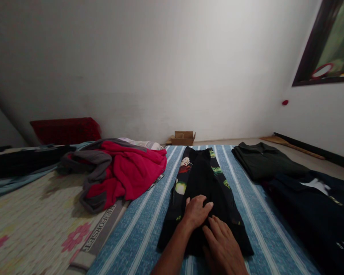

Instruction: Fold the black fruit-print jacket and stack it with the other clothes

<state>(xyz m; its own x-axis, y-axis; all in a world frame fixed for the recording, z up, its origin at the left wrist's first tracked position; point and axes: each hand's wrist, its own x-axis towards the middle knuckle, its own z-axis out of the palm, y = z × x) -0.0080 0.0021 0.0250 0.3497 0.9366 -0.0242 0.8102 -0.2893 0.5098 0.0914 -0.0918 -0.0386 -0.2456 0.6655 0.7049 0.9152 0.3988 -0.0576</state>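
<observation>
A black garment with a colourful print point(181, 186) along its sides lies folded lengthwise on a blue striped sheet point(149, 221). Plain black cloth covers its middle, and its near end is wider than its far end. My left hand point(198, 212) rests on the middle of the garment, palm down, with the fingers apart. Just nearer and to the right, my right hand point(224, 242) lies on the same cloth with its fingers stretched out. Neither hand visibly grips the fabric. The garment's exact kind I cannot make out.
To the left lies a crumpled red and grey garment point(132, 168) on a floral sheet point(46, 225), with dark clothes point(25, 162) farther left. A folded dark green garment point(263, 158) and a navy one point(309, 214) lie right. A cardboard box point(184, 141) stands by the wall.
</observation>
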